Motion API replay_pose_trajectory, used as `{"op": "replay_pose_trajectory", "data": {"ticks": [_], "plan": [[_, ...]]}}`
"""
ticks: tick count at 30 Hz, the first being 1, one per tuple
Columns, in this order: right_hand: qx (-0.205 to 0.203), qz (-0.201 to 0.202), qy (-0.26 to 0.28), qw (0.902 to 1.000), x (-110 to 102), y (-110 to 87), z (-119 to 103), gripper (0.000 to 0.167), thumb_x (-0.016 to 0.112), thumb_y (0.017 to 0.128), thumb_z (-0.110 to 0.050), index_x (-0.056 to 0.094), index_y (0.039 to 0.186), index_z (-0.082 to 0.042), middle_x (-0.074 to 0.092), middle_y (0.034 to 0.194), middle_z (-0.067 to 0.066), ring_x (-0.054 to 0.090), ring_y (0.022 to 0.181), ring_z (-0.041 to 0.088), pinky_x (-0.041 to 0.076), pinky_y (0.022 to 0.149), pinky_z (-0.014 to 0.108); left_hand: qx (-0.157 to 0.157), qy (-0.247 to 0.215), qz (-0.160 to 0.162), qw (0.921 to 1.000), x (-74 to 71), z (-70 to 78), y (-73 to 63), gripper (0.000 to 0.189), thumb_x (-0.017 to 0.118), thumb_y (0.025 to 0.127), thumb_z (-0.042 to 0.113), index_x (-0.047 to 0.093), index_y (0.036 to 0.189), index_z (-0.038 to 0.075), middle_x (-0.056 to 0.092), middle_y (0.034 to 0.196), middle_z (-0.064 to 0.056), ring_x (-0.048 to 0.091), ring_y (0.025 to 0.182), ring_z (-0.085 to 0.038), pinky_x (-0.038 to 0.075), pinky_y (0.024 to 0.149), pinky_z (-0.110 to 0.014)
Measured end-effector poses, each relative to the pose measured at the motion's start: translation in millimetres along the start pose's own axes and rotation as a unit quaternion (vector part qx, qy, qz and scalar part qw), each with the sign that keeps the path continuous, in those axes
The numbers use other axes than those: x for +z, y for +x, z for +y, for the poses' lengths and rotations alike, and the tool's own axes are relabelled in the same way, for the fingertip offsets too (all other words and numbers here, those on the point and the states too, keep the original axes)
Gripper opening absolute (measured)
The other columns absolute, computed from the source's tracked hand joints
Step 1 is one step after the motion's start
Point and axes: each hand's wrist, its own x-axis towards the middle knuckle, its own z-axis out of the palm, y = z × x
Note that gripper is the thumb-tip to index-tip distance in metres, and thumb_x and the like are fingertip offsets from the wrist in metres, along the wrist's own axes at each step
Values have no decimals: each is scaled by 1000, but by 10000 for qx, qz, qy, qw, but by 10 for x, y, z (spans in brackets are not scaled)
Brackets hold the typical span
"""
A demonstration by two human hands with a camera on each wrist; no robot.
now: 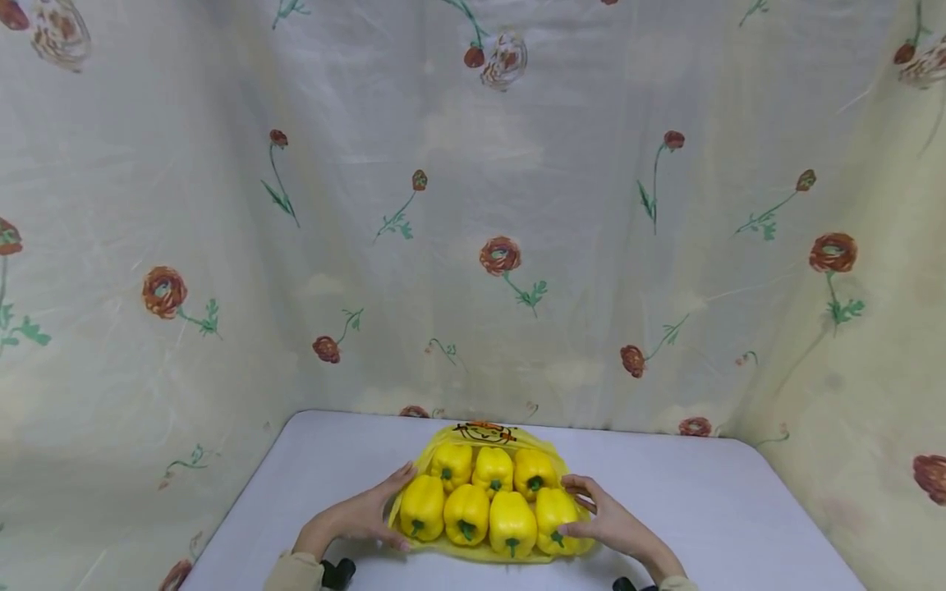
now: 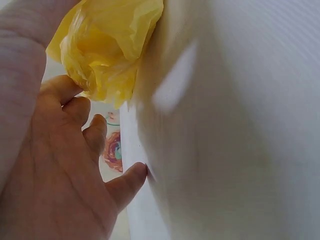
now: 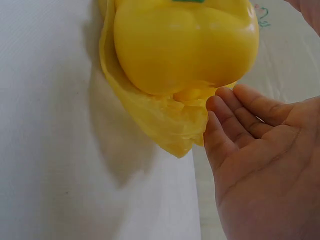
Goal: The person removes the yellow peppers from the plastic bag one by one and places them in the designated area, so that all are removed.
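Observation:
Several yellow bell peppers [image 1: 512, 519] with green stems lie in two rows on a flattened yellow plastic bag [image 1: 530, 442], three in the back row. Dark line printing shows at the bag's far end. My left hand [image 1: 364, 517] is spread beside the bag's left edge; in the left wrist view its fingers reach the crumpled bag edge [image 2: 107, 55]. On the other side, my right hand [image 1: 609, 519] has its fingertips at the bag's right edge, thumb overlapping the front right pepper. The right wrist view shows those fingers, nearly straight, against the bag [image 3: 157, 122] beside a pepper [image 3: 185, 50].
The peppers and bag lie on a white table [image 1: 709, 501] with rounded far corners. A flower-patterned curtain [image 1: 562, 205] hangs behind the table and along both sides. Dark straps [image 1: 338, 572] sit on both wrists, next to light sleeves.

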Motion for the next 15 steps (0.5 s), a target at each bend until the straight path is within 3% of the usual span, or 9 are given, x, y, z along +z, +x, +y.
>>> {"op": "replay_pose_trajectory", "data": {"ticks": [15], "plan": [[59,-88,1,9999,9,35,70,82,77,82,-31,33,143,-1,38,148,22,32,138,47,30,113,61,32,-21,28,10000,15,-51,12,120,84,68,49,9,157,20,-2,164,-8,6,150,-37,13,118,-62]]}}
